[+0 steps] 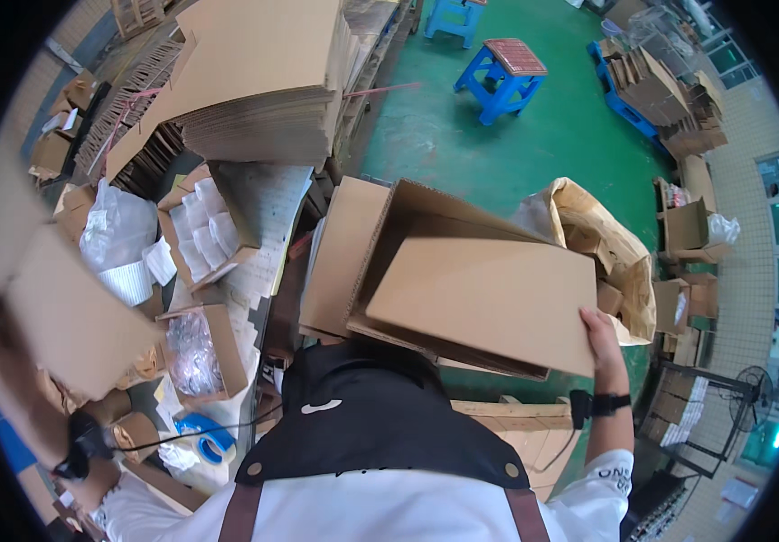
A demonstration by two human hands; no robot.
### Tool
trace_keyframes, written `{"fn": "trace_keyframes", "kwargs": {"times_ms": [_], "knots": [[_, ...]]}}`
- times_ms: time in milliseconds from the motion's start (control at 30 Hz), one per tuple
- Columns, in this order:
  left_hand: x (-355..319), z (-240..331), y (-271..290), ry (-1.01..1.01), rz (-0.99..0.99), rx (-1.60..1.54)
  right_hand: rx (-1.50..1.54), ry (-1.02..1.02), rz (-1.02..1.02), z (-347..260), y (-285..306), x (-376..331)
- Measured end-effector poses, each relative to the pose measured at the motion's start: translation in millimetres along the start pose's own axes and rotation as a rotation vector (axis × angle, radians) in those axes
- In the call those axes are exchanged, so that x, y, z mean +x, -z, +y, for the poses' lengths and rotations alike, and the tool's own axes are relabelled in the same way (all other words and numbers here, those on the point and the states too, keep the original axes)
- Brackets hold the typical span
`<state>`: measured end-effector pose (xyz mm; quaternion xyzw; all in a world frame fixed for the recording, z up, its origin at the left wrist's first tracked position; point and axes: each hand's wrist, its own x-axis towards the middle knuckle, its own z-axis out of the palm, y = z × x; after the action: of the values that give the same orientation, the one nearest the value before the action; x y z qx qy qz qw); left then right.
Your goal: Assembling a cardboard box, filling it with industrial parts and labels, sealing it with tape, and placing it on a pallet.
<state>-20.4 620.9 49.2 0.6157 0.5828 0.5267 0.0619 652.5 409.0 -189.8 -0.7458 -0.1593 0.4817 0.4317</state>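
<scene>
At the far left, my left hand, smeared by motion, is closed on the edge of a tan cardboard sheet, also blurred. A large open cardboard box stands in front of my apron. Across its opening slants a wide cardboard panel; whether it is a flap or a loose piece I cannot tell. My right hand grips this panel by its right edge, with part of the fingers hidden. The inside of the box is mostly hidden beneath the panel.
Flat cardboard is stacked high at the back left. The left table carries a box of white packets, a box of clear plastic and blue tape. A paper sack stands right; a stool is behind.
</scene>
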Motion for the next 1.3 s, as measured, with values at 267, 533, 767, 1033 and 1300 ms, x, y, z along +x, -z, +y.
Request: {"fn": "trace_keyframes", "kwargs": {"times_ms": [267, 533, 767, 1033, 1300], "knots": [[-120.4, 71.5, -187.4, -0.026, -0.695, -0.357, -1.187, 0.049, -0.165, 63.4, -97.3, 54.7], [-233.7, 139.4, -302.5, -0.398, -1.134, -0.391, 0.345, 0.605, -0.381, -67.4, -148.3, -35.6], [-241.0, 92.7, -357.6, 0.335, -1.817, -0.9, 0.578, 0.425, -0.387, -62.2, -141.1, -32.3], [-244.9, 26.1, -383.0, 1.173, -1.646, -0.763, -0.036, -0.235, -0.398, 54.9, -92.9, -15.7], [-323.5, -43.8, -478.2, 0.521, -1.617, -0.197, -0.863, -0.13, -0.398, 81.2, -131.5, 74.6]]}}
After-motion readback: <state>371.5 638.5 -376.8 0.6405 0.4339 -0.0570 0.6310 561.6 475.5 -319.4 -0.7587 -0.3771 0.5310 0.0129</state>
